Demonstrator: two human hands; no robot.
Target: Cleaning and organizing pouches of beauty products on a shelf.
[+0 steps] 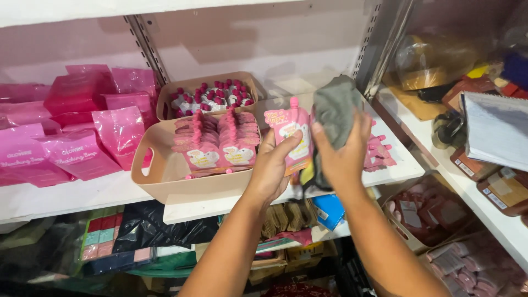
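My left hand (273,168) grips a pink spouted pouch (290,132) upright in front of a white shelf (82,193). My right hand (344,151) holds a grey cloth (335,107) pressed against the pouch's right side. Just left of the hands, a beige basket (159,179) holds rows of the same pink pouches (217,137). A few more pouches (378,154) lie flat on the shelf behind my right hand.
A second beige basket (206,93) of small capped bottles sits at the back. Pink plastic packets (82,126) fill the shelf's left. Another shelf on the right carries a notebook (498,129) and boxes. Lower shelves hold bags, tiles and boxes.
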